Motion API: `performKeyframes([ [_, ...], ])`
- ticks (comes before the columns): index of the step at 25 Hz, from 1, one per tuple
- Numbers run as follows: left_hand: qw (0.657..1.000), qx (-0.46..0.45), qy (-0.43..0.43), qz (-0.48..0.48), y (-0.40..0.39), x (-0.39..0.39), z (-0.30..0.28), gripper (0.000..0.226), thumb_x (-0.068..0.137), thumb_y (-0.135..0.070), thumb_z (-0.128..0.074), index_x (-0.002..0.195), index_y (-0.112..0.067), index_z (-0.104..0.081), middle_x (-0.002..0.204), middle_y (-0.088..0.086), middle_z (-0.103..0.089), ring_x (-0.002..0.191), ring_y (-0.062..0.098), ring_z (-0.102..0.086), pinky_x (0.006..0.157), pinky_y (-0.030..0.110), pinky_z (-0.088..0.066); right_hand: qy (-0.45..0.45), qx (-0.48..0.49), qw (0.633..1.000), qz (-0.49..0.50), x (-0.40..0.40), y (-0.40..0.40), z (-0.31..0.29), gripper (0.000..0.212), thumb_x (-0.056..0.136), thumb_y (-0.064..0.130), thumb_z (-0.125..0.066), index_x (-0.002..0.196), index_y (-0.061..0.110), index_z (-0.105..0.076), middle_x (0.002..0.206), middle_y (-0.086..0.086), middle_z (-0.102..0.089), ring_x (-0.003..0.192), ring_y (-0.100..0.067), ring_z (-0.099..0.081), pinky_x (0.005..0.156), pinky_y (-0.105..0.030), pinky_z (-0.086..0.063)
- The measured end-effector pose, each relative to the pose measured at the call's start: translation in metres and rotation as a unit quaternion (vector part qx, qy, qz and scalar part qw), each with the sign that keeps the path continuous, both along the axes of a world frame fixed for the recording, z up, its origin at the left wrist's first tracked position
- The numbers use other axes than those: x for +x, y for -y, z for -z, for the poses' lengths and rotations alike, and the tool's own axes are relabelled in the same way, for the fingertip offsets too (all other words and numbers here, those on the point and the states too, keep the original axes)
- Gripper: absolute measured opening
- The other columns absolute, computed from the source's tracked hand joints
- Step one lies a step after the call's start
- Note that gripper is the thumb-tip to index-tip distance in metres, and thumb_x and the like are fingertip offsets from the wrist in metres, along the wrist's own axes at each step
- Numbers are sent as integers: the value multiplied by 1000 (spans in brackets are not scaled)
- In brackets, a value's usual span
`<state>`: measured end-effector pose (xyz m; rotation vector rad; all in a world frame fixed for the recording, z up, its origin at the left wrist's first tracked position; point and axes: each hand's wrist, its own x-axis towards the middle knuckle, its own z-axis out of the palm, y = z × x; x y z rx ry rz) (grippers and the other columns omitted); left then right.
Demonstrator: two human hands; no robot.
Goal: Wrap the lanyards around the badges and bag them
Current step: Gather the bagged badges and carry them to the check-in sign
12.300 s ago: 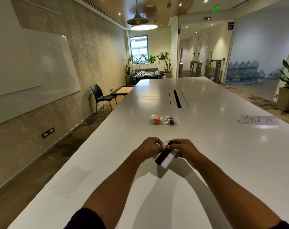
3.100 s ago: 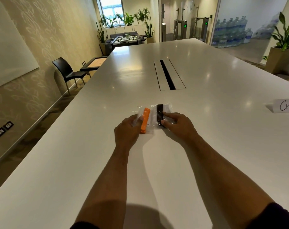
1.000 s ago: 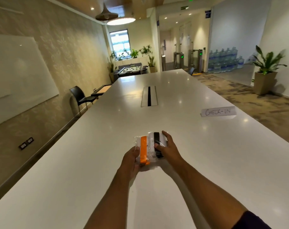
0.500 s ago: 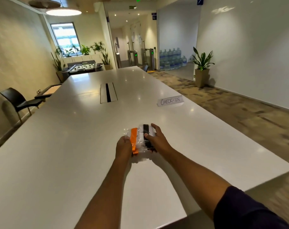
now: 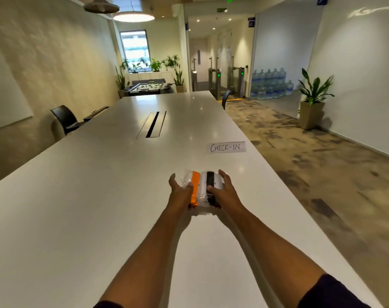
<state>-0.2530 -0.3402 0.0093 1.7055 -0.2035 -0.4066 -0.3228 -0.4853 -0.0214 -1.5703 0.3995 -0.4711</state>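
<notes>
Bare table (image 5: pixel 100 196) lies open left of the hands; ahead, only the CHECK-IN sign (image 5: pixel 225 147) and the cable slot (image 5: pixel 152 127) interrupt it.

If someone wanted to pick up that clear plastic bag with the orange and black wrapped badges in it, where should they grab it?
Probably by its two short sides, one from the left and one from the right, as the left hand and right hand hold it now. The clear plastic bag is wide and floppy, with the orange-wrapped badge and the black-wrapped badge side by side, so gripping both ends likely keeps it level.
</notes>
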Motion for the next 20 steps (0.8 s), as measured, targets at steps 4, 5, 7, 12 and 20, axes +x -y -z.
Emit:
performKeyframes([
  [4,996,-93,-8,-6,53,-31,6,35,99,-11,-56,114,-41,-48,112,7,-57,71,15,-72,46,27,-55,38,63,997,-36,-12,56,11,44,95,16,-70,134,29,-57,127,-7,-65,99,-34,-72,51,-31,-55],
  [5,993,-119,-23,-13,59,-35,8,36,98,-8,-57,115,-40,-50,114,8,-58,78,20,-72,48,29,-56,39,70,996,-45,-12,64,12,37,95,15,-68,129,29,-61,122,-8,-68,95,-36,-73,51,-33,-54],
  [7,987,-159,-30,-13,65,-38,10,47,98,-6,-59,130,-38,-46,117,-1,-56,90,24,-69,50,30,-56,29,72,996,-52,-9,73,10,30,96,13,-63,118,32,-70,116,-10,-72,91,-37,-74,52,-35,-51],
  [12,993,-113,7,38,74,-17,11,33,99,-10,-59,130,-20,-58,117,4,-62,67,12,-72,42,29,-54,6,97,995,-37,-5,84,7,26,96,13,-63,115,27,-74,111,-20,-73,64,-28,-70,47,-31,-50],
  [20,935,-222,-117,250,92,20,46,71,70,-3,-89,132,-26,-62,118,18,-69,78,32,-66,57,34,-53,-19,93,995,-24,-10,109,4,38,87,6,-73,120,24,-71,116,-10,-69,83,-31,-75,56,-35,-58],
])
